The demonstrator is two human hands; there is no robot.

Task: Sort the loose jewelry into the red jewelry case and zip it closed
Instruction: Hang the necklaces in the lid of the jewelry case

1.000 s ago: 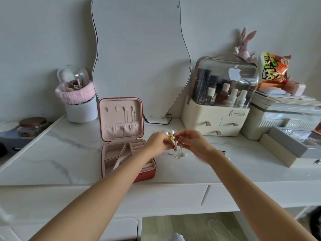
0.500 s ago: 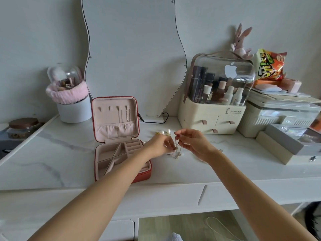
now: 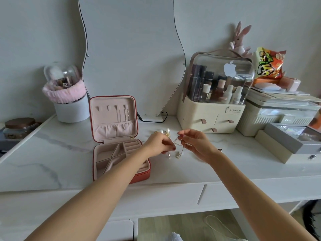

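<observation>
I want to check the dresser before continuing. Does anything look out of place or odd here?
Nothing is spilled or broken. One oddity: a snack bag sits among the cosmetics on the stacked boxes at the right. The red jewelry case lies open, and both hands, left and right, pinch a thin chain.

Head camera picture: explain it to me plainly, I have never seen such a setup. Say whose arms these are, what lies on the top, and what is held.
No machine here: a person wears a camera on the head, looking down at their own arms. The left hand and right hand together pinch a thin gold chain above a white vanity top. Left of them the red jewelry case lies open, lid upright. Pearl earrings lie just behind the hands. A cosmetics organizer stands at the back right.
</observation>
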